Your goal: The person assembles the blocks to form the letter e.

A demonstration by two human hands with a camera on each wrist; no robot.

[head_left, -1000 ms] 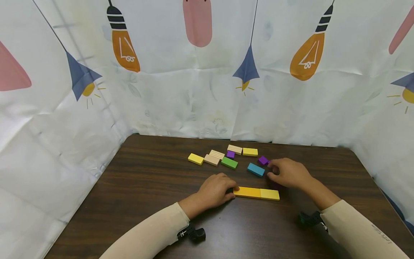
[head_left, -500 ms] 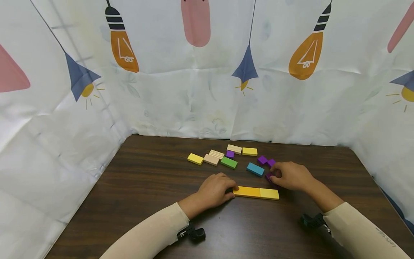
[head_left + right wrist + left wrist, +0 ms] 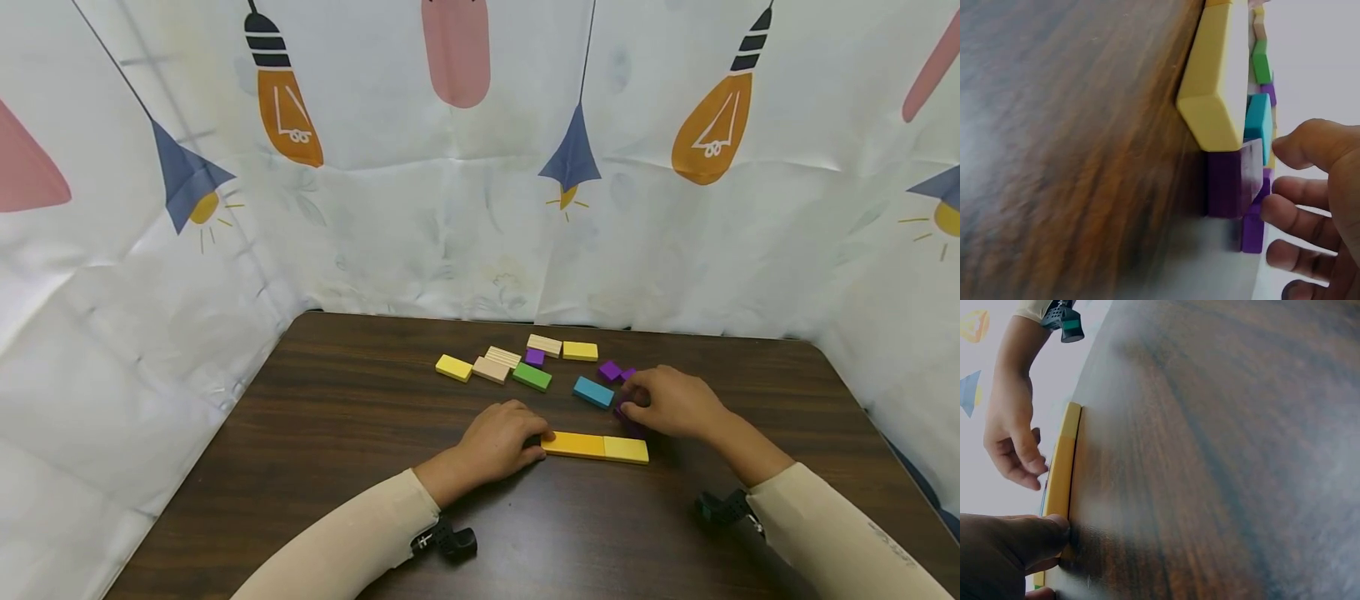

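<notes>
In the head view, an orange wooden block (image 3: 577,445) and a light yellow block (image 3: 626,451) lie end to end in a row. My left hand (image 3: 498,442) pinches the row's left end between thumb and fingers; the left wrist view shows the thumb (image 3: 1041,534) against its side. Loosely bent and holding nothing, my right hand (image 3: 671,402) hovers over small purple blocks. One purple block (image 3: 1225,181) sits near the yellow block's end in the right wrist view, with another purple block (image 3: 1252,230) beyond it. The right hand partly covers these purple blocks in the head view.
A blue block (image 3: 593,392) lies between the row and the purple pieces. Farther back are a green block (image 3: 532,377), yellow blocks (image 3: 453,368), plain wood blocks (image 3: 491,370) and another purple block (image 3: 534,357). A patterned curtain (image 3: 480,233) hangs behind the dark table (image 3: 322,400).
My right hand has shifted slightly toward me and back, staying near the purple blocks; more of them show now than one second ago. The left hand and the row have stayed put.
</notes>
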